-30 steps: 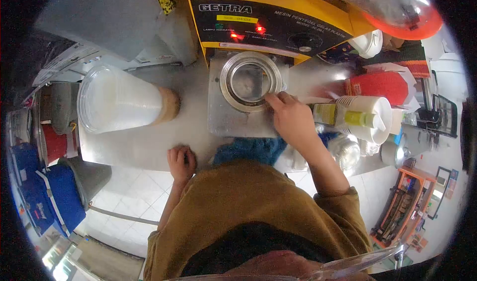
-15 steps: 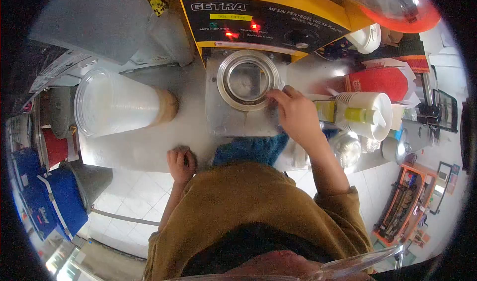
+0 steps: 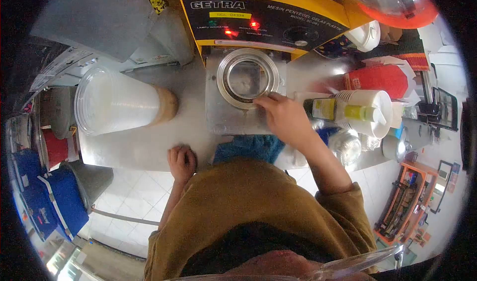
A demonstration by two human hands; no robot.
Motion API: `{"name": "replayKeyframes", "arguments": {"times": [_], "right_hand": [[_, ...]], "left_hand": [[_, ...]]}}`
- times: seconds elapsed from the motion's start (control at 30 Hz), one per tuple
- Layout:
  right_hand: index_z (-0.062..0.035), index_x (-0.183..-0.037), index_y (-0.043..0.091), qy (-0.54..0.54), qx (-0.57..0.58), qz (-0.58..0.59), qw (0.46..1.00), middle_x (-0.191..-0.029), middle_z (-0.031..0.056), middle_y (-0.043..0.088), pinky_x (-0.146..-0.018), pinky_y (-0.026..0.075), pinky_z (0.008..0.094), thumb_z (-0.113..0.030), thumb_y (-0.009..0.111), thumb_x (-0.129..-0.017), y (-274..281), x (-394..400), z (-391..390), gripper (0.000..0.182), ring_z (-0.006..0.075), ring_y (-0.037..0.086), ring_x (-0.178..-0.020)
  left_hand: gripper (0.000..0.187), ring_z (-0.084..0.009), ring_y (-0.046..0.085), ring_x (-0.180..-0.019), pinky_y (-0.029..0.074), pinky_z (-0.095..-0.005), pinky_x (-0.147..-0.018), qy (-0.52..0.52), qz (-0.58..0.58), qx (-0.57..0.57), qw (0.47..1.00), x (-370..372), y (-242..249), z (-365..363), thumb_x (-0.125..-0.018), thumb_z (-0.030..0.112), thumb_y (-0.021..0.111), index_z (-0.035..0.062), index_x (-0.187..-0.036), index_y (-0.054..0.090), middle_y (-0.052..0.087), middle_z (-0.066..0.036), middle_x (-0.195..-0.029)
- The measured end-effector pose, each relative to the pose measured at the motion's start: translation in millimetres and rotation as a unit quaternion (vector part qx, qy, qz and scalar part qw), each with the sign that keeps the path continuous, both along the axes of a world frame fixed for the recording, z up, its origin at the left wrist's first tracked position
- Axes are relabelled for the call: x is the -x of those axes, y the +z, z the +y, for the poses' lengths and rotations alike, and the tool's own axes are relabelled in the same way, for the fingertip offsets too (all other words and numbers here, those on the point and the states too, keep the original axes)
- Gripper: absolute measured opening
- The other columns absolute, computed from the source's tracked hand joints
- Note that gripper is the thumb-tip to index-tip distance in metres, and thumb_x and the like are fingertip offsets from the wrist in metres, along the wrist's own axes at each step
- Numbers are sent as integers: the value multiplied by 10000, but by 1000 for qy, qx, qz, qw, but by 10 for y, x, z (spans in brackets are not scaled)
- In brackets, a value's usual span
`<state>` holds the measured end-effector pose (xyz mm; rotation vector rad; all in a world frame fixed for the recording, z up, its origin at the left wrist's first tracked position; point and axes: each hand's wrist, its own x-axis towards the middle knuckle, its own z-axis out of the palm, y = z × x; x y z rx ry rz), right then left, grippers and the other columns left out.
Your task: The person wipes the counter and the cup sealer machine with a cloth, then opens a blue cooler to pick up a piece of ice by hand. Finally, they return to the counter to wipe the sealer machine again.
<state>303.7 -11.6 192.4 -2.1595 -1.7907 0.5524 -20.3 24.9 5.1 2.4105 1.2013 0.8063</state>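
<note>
My right hand (image 3: pixel 285 117) reaches over the metal ring (image 3: pixel 223 82) of a yellow and black cup sealing machine (image 3: pixel 263 20). Thumb and fingertips are pinched at the ring's lower right rim; whether anything small is between them is hidden. Inside the ring shows a shiny round opening. On the near edge of the steel table (image 3: pixel 134 151), my left hand (image 3: pixel 182 162) rests with its fingers curled in, holding nothing that I can see. Below the machine's metal base plate (image 3: pixel 228 124) lies a blue-green cloth (image 3: pixel 251 147).
A tall stack of clear plastic cups (image 3: pixel 119 102) lies to the left. On the right are a dark bottle with a yellow label (image 3: pixel 323 109), stacked white paper cups (image 3: pixel 377 99), clear plastic lids (image 3: pixel 345 149) and a red box (image 3: pixel 380 82). Red lights glow on the machine's panel.
My right hand has slid left along the lower rim of the ring, uncovering more of the bottle behind it. My left hand stays where it was.
</note>
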Motion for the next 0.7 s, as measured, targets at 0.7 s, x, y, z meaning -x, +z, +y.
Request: {"name": "replayKeyframes", "arguments": {"times": [0.7], "right_hand": [[-32, -945, 611, -171, -9, 4, 985, -885, 223, 606, -705, 491, 481, -145, 563, -797, -268, -162, -601, 192, 403, 603, -822]], "left_hand": [[165, -332, 513, -848, 423, -430, -739, -9, 13, 23, 1000, -14, 64, 2, -736, 45, 635, 68, -892, 585, 547, -126, -891]]}}
